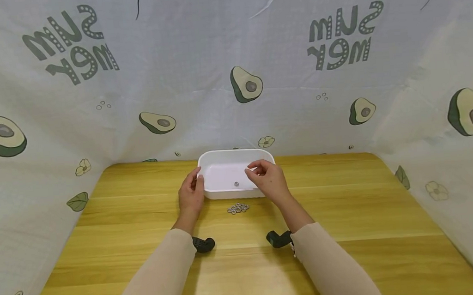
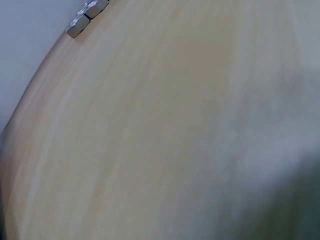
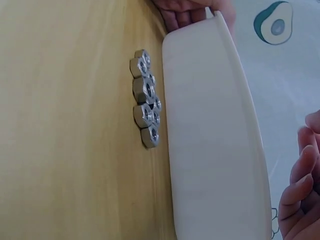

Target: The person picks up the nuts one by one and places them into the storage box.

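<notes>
A white rectangular tray (image 1: 232,194) sits on the table, with one small metal nut (image 1: 236,184) on its floor. My left hand (image 1: 191,198) holds the tray's left end, fingers bent against the wall and rim. Over the right part of the tray is my right hand (image 1: 269,180), its fingers loosely curved and thumb near the index finger; nothing shows between them. In front of the tray lies a cluster of several hex nuts (image 1: 238,208), seen close up in the right wrist view as shiny nuts (image 3: 145,90). The left wrist view catches only edge nuts (image 2: 78,25).
The wooden table (image 1: 146,275) carries everything. Behind it hangs a white cloth (image 1: 207,99) printed with avocados. Black devices (image 1: 204,244) are worn at both wrists, below the beige sleeves (image 1: 159,278).
</notes>
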Demonstrator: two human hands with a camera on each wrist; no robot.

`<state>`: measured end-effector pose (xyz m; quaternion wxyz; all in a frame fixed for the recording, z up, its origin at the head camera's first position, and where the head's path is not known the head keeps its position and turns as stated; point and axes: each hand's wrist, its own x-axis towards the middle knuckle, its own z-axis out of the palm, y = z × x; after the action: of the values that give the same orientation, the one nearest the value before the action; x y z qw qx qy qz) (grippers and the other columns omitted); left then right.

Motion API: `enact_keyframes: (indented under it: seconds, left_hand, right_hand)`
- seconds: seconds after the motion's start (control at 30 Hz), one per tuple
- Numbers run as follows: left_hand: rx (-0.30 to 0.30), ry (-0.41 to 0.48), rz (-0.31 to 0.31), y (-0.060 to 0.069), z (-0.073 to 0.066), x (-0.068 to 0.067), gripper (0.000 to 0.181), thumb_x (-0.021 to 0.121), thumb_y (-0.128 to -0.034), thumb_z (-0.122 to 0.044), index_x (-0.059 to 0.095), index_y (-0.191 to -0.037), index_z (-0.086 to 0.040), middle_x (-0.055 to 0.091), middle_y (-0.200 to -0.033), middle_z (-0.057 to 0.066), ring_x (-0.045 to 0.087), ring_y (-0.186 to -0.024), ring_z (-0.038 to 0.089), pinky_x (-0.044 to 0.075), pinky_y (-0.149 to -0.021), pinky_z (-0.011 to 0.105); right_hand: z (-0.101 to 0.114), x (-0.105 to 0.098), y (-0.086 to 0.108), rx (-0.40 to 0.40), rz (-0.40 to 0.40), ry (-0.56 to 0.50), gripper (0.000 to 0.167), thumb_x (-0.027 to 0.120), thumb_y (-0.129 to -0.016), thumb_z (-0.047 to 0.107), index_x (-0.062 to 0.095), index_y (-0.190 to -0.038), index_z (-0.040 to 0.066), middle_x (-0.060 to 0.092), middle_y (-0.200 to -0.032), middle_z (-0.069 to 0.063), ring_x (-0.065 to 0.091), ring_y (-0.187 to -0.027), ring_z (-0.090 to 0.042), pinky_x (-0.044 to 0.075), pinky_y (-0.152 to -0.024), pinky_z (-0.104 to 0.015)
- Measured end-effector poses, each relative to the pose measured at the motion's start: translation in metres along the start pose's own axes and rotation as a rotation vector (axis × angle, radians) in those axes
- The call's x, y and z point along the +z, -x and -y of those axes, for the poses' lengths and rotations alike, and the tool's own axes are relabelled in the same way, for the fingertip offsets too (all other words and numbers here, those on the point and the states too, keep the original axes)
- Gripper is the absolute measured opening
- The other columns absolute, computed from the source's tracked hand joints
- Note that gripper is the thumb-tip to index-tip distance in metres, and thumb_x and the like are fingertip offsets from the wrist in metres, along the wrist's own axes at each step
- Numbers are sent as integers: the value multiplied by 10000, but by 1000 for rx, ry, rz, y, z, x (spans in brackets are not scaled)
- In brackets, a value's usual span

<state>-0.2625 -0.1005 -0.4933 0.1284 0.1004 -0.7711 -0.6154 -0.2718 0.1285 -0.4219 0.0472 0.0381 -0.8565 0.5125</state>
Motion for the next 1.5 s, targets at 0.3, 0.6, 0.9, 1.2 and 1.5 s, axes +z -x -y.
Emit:
enact_keyframes:
  seconds: [0.3,0.6,0.9,1.2,1.5]
  left_hand:
    - [-9,1,10,1,-1,0,406,495,-1068,-370,561,-1455,-267,596,-1402,66,566,-1207,262,490,-1097,447]
    - [-14,3,6,1,1,0,404,495,-1067,-372,562,-1455,-278,597,-1397,64,565,-1193,256,500,-1080,442]
    - [1,0,9,1,1,-1,399,498,-1068,-359,573,-1447,-258,617,-1371,80,582,-1185,266,500,-1069,437]
    - [6,-3,11,1,1,-1,393,499,-1070,-350,575,-1445,-258,621,-1365,78,587,-1175,258,503,-1051,422]
    - [5,-6,3,1,0,0,392,503,-1067,-354,576,-1442,-265,629,-1343,82,589,-1164,263,511,-1039,431]
  right_hand:
    - [-1,-6,22,23,16,-10,194,756,-918,270,737,-1046,125,638,-916,-73,542,-838,-217,461,-626,-195]
    - [-9,-6,34,41,31,9,188,772,-906,253,750,-1022,107,638,-886,-59,539,-817,-198,451,-621,-206]
    - [-18,-2,44,68,58,25,160,785,-898,228,768,-984,94,634,-852,-48,532,-788,-182,446,-623,-199]
    - [-32,6,48,103,142,49,114,759,-913,188,769,-974,91,688,-845,-33,563,-752,-152,475,-650,-230]
    - [-42,12,50,118,214,16,102,748,-903,108,738,-988,53,645,-764,-47,559,-620,-142,452,-549,-240]
